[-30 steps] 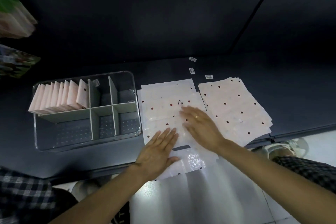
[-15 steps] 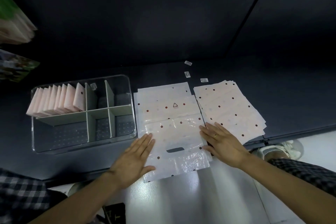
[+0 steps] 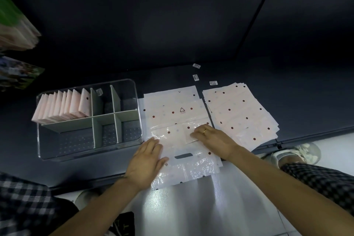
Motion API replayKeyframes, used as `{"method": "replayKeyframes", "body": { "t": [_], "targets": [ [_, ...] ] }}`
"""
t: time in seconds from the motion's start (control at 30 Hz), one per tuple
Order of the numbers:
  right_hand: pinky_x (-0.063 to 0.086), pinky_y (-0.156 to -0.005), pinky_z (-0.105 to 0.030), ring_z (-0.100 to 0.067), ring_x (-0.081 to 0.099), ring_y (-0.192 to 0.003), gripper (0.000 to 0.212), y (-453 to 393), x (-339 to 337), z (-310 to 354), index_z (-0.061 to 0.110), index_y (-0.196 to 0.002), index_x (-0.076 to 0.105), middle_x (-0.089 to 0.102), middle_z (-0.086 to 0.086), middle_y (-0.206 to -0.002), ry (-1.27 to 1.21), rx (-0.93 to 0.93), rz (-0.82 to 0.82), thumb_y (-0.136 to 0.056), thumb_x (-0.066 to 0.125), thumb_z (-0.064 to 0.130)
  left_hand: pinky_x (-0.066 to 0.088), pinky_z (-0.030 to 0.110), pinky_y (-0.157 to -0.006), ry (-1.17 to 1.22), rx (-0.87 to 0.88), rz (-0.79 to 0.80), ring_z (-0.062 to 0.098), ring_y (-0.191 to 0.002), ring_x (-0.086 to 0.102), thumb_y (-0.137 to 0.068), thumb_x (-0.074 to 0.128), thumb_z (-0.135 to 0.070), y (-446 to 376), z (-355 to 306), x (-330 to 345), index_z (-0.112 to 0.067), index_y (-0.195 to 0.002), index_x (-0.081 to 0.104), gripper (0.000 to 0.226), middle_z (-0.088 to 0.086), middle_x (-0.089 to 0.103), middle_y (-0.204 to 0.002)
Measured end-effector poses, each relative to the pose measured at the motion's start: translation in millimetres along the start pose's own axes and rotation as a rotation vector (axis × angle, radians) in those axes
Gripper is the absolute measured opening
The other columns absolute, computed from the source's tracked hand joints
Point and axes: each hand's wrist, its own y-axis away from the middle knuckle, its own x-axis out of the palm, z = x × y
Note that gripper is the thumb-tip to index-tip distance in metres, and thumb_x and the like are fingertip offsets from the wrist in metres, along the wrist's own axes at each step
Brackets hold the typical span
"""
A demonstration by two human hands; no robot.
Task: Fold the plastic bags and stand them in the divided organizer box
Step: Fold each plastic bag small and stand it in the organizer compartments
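Note:
A pale pink dotted plastic bag [image 3: 178, 115] lies flat on the dark table, its handle end hanging over the near edge. My left hand [image 3: 147, 163] presses flat on the bag's near left part. My right hand [image 3: 212, 140] lies on the bag's middle right, fingers bent over a crease, with a ring on one finger. The clear divided organizer box [image 3: 134, 90] stands to the left. Several folded bags [image 3: 63, 107] stand upright in its far left compartment. A stack of flat dotted bags [image 3: 239, 111] lies to the right.
Three small white labels [image 3: 195, 77] lie on the table beyond the bags. Packaged goods [image 3: 15, 30] stick in at the far left. Checked trouser legs and a shoe [image 3: 298, 153] show below the table's near edge.
My right hand slid from the bag's right edge inward onto its middle. My left hand shifted from the bag's left edge a little further onto the bag.

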Motion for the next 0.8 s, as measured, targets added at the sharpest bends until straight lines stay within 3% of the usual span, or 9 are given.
{"method": "replayKeyframes", "body": {
  "t": [0.1,0.13,0.2,0.3,0.4,0.53,0.67,0.73,0.8],
  "targets": [
    [0.058,-0.068,-0.032,-0.026,0.068,-0.090,0.040,-1.0,-9.0,5.3,0.002,-0.097,0.072,0.071,-0.012,-0.097,-0.104,0.004,-0.147,-0.059,0.075,-0.013,0.031,0.033,-0.110,0.057,0.002,-0.105,0.024,-0.132,0.040,-0.097,0.039,-0.043,-3.9,-11.3,-8.2,-0.011,-0.125,0.052,0.044,0.007,0.048,-0.133],
    [0.057,-0.069,-0.029,-0.025,0.069,-0.086,0.032,-1.4,-13.9,7.2,0.003,-0.091,0.073,0.072,-0.010,-0.091,-0.157,0.003,-0.203,-0.063,0.074,-0.011,0.035,0.033,-0.108,0.056,0.042,-0.158,0.025,-0.129,0.044,-0.096,0.038,-0.041,-4.4,-16.7,-13.6,-0.010,-0.123,0.054,0.044,0.007,0.052,-0.130],
    [0.047,-0.082,-0.024,-0.022,0.067,-0.088,0.014,0.0,-24.0,9.3,0.005,-0.091,0.072,0.072,-0.004,-0.090,-0.249,0.030,-0.277,-0.079,0.066,0.001,0.039,0.038,-0.107,0.032,0.165,-0.265,0.026,-0.126,0.049,-0.094,0.039,-0.037,-3.4,-26.3,-22.5,-0.009,-0.120,0.059,0.042,0.007,0.057,-0.126],
    [0.033,-0.089,-0.018,-0.019,0.059,-0.098,0.015,1.6,-36.4,5.9,0.008,-0.098,0.069,0.070,0.001,-0.095,-0.312,0.114,-0.262,-0.092,0.056,0.011,0.033,0.040,-0.110,-0.005,0.388,-0.345,0.025,-0.129,0.046,-0.095,0.045,-0.032,1.7,-33.5,-24.9,-0.010,-0.120,0.061,0.037,0.006,0.056,-0.130],
    [0.033,-0.089,-0.020,-0.017,0.055,-0.102,0.017,-6.3,-42.8,5.2,0.011,-0.103,0.067,0.069,0.000,-0.098,-0.374,0.182,-0.207,-0.095,0.052,0.013,0.033,0.040,-0.112,-0.106,0.520,-0.292,0.023,-0.133,0.043,-0.096,0.043,-0.030,5.9,-36.8,-19.7,-0.016,-0.125,0.059,0.036,0.001,0.054,-0.135],
    [0.035,-0.097,-0.030,-0.020,0.050,-0.112,0.023,-29.0,-39.8,2.6,0.016,-0.113,0.064,0.067,-0.002,-0.107,-0.339,0.302,-0.106,-0.096,0.048,0.017,0.038,0.045,-0.107,-0.174,0.379,-0.168,0.025,-0.134,0.041,-0.089,0.061,-0.033,-1.0,-39.2,-7.8,-0.013,-0.131,0.055,0.047,0.004,0.047,-0.143],
    [0.015,-0.113,-0.029,-0.021,0.036,-0.133,0.037,-38.4,-31.5,6.3,0.018,-0.134,0.050,0.054,-0.003,-0.133,-0.171,0.417,-0.230,-0.097,0.047,0.017,0.040,0.045,-0.105,-0.205,0.195,-0.091,0.026,-0.132,0.044,-0.084,0.068,-0.038,-15.0,-36.3,-4.5,-0.008,-0.134,0.051,0.061,0.008,0.046,-0.143],
    [0.010,-0.117,-0.030,-0.020,0.032,-0.138,0.039,-36.4,-25.3,13.8,0.014,-0.137,0.047,0.048,-0.005,-0.141,-0.159,0.365,-0.270,-0.098,0.043,0.015,0.029,0.044,-0.111,-0.203,0.130,-0.040,0.026,-0.137,0.035,-0.089,0.059,-0.042,-22.4,-35.5,-2.3,-0.008,-0.141,0.041,0.065,0.009,0.035,-0.149],
    [0.006,-0.118,-0.029,-0.019,0.028,-0.141,0.040,-31.3,-14.0,23.0,0.013,-0.139,0.043,0.040,-0.005,-0.148,-0.154,0.264,-0.203,-0.100,0.039,0.017,-0.002,0.039,-0.118,-0.224,0.100,0.052,0.024,-0.145,-0.003,-0.098,0.032,-0.048,-29.4,-32.3,4.9,-0.012,-0.149,0.005,0.068,0.004,-0.005,-0.156]
  ]
}}
